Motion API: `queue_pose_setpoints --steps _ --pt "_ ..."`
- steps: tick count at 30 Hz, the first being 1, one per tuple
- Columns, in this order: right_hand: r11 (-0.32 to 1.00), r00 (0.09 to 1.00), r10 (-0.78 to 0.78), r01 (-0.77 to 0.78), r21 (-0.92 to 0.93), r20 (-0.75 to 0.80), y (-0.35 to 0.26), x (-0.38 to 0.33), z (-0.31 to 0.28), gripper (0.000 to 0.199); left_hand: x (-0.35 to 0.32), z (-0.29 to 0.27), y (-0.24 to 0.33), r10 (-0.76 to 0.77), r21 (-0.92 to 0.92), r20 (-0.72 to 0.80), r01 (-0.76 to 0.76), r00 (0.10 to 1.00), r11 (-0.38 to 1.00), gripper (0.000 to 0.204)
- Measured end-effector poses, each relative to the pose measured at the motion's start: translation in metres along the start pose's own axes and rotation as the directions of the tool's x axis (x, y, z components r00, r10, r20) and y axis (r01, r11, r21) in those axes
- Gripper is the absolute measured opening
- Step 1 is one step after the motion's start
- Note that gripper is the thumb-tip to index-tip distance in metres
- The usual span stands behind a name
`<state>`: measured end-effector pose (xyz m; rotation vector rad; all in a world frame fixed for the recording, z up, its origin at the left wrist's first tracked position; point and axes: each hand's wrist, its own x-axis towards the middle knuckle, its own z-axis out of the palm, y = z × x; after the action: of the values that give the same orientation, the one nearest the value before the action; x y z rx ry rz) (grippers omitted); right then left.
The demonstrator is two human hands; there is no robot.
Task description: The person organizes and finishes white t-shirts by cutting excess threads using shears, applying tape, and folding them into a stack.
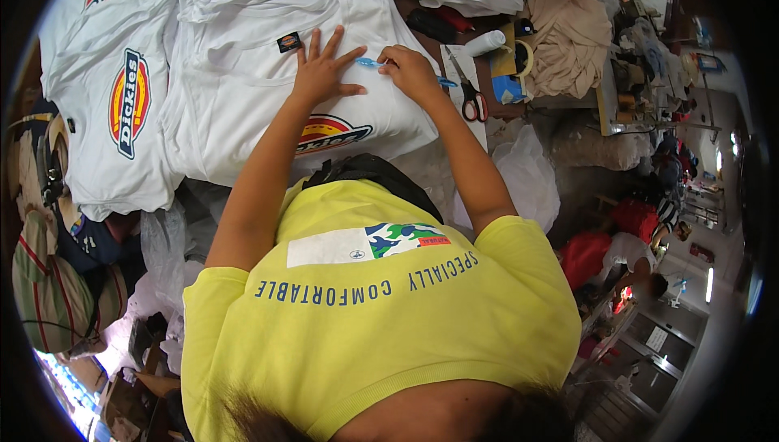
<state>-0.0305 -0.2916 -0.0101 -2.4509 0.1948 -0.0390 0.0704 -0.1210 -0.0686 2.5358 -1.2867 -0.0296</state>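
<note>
White printed cotton shirt (251, 93) as landmark. Left hand (326, 70) lies on it, fingers splayed, presumably steadying cloth; right hand (411, 74) pinches slender blue plastic tool (367, 62) over it; black-and-red-handled scissors (474, 105) to its right.

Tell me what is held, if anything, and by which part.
The fingers of the right hand hold a slim blue tool partway along; both ends show.

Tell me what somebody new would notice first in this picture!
Probably the bright yellow shirt on the person, filling the lower middle. Next, the white shirts spread across the upper left, with the left hand spread on one and the right hand holding a slim blue item. Scissors lie to the right.
</note>
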Motion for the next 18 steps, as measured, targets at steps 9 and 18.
queue_pose_setpoints --steps 9,18 --pt "0.996 0.996 0.088 -0.088 0.020 0.002 0.016 0.021 0.001 0.014 0.000 0.002 0.000 -0.014 -0.008 0.015 0.014 1.000 1.000 0.088" --pt "0.994 0.966 -0.010 -0.018 0.106 0.260 0.021 0.016 0.003 0.011 0.000 0.002 -0.001 -0.019 -0.021 0.009 0.019 1.000 1.000 0.088"
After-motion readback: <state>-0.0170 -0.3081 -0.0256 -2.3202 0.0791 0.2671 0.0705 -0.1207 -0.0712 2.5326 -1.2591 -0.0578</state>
